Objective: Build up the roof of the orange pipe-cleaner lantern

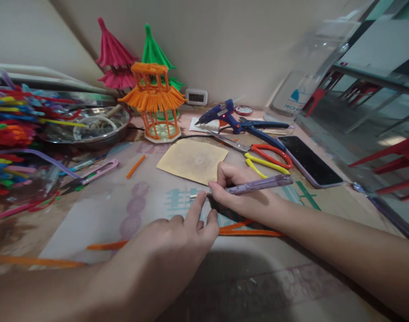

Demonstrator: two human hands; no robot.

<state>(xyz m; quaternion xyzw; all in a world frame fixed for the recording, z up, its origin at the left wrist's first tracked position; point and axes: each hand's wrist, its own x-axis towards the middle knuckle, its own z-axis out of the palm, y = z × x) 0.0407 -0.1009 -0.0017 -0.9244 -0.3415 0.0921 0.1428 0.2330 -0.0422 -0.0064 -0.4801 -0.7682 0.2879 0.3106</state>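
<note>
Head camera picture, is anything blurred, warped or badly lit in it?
Head view: red stools on the right look stretched and smeared; the orange tower is clearer. Head view: dark, soft shadows beside the left hand and under the right hand. Head view: small glints on the shiny bowl.

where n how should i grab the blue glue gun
Best gripped by the handle of the glue gun, from above: the nozzle points left, likely hot given the lit red light, and blue-handled pliers crowd its right side.
</note>
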